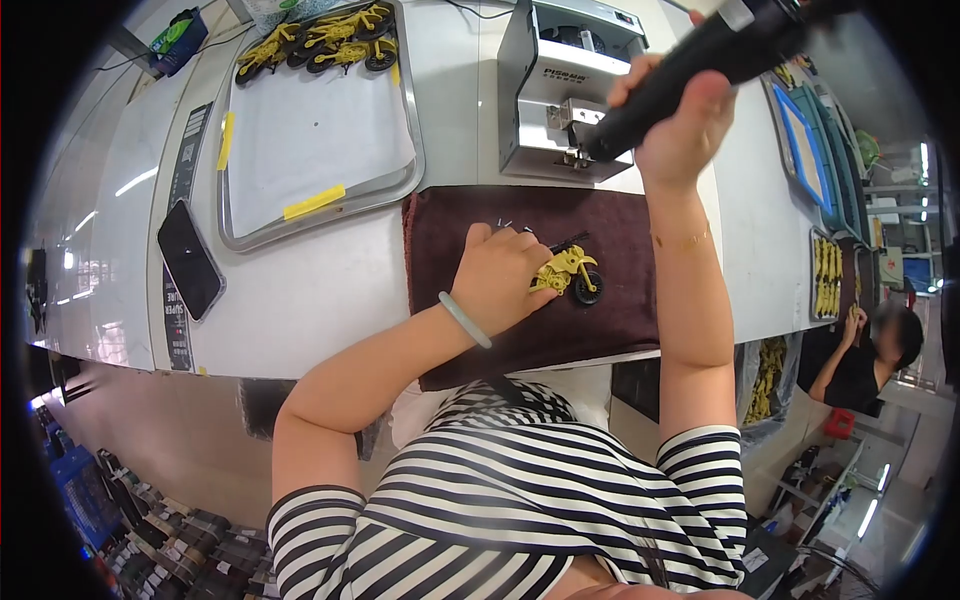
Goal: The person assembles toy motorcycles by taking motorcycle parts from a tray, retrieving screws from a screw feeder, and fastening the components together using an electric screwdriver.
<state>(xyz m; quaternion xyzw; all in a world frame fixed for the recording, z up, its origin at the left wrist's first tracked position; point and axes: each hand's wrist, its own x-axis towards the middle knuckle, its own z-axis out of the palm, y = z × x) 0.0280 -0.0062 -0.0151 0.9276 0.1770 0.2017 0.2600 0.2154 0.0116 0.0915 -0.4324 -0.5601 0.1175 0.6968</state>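
Note:
On a dark brown cloth point(470, 350), my left hand point(500, 275) is closed around the rear part of a yellow toy motorcycle point(565, 268). Its black front wheel points to the right, and my fingers hide the back end. A few small screws point(505, 223) lie on the cloth just beyond my fingertips. My right hand point(685, 125) is wrapped around a black electric screwdriver point(690, 70), raised and tilted. The tool's lower end meets the front of a silver screw feeder point(550, 110); whether a screw is on the bit cannot be seen.
A metal tray point(420, 170) lined with white paper holds several yellow toy motorcycles point(340, 40) at its far end. Beside it lies a phone point(190, 260). A bag of yellow parts point(765, 385) hangs below the table at right. Farther right, another person point(875, 350) works near a filled tray point(826, 275).

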